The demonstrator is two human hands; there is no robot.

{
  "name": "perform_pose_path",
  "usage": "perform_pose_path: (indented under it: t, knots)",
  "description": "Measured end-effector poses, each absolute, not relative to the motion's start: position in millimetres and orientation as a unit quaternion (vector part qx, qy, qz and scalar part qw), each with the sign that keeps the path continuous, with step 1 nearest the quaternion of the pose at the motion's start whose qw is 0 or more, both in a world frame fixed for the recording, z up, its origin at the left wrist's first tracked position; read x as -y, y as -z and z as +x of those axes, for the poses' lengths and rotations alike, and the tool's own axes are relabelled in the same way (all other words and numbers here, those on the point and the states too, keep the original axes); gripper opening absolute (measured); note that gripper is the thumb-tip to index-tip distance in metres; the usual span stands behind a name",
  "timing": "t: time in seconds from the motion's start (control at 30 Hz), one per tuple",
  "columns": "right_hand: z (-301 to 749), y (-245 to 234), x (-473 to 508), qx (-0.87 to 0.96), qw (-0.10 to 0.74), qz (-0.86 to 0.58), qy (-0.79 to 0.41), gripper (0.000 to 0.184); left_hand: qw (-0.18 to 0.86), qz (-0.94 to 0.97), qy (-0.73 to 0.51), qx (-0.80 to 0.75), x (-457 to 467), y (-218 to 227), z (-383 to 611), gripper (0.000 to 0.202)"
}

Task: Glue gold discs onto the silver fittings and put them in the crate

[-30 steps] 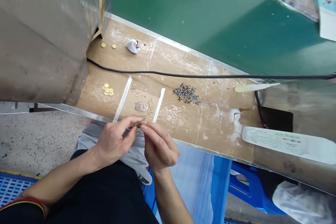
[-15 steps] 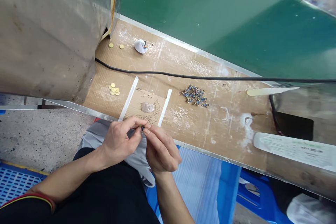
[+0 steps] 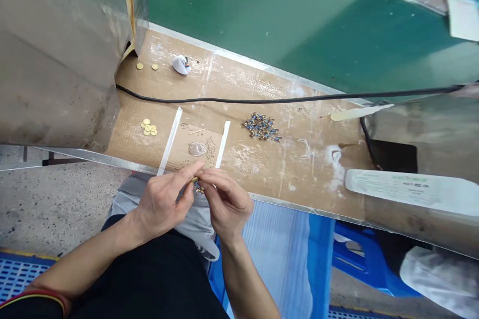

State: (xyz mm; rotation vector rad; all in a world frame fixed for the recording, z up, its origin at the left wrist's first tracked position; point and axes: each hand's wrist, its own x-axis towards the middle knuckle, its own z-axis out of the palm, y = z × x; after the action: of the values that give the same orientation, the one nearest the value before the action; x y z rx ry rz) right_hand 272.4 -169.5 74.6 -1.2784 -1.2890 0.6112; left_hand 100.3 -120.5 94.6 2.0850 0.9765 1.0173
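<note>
My left hand [image 3: 164,199] and my right hand [image 3: 224,202] meet fingertip to fingertip just below the near edge of the cardboard-covered bench [image 3: 299,169]. Both pinch one tiny gold-and-blue part [image 3: 197,187] between thumb and fingers. Right above the hands, between two white tape strips [image 3: 170,139], lies a small clear round disc [image 3: 197,148] among fine dark specks. A heap of several blue-and-gold small parts [image 3: 262,127] lies on the bench to the right. A little group of gold discs [image 3: 148,128] lies to the left.
A black cable [image 3: 262,100] runs across the bench. Two loose gold discs [image 3: 145,66] and a white scrap [image 3: 180,65] sit near the metal housing [image 3: 56,50] at left. A green belt [image 3: 299,25] runs behind. A white labelled strip [image 3: 404,189] lies at right. Blue crates stand below.
The hands have stayed together on the small part; the fingers have shifted slightly, the part now showing a little lower between them. The camera view swung a bit.
</note>
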Motion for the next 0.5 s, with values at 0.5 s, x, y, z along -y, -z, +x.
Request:
perform_pose_path:
  t: [0.5]
  knots:
    - [279.2,-75.8,182.2,0.523,0.578,-0.564,-0.272,0.024,0.321,0.826,-0.309,-0.346,128.1,-100.8,109.0,0.07]
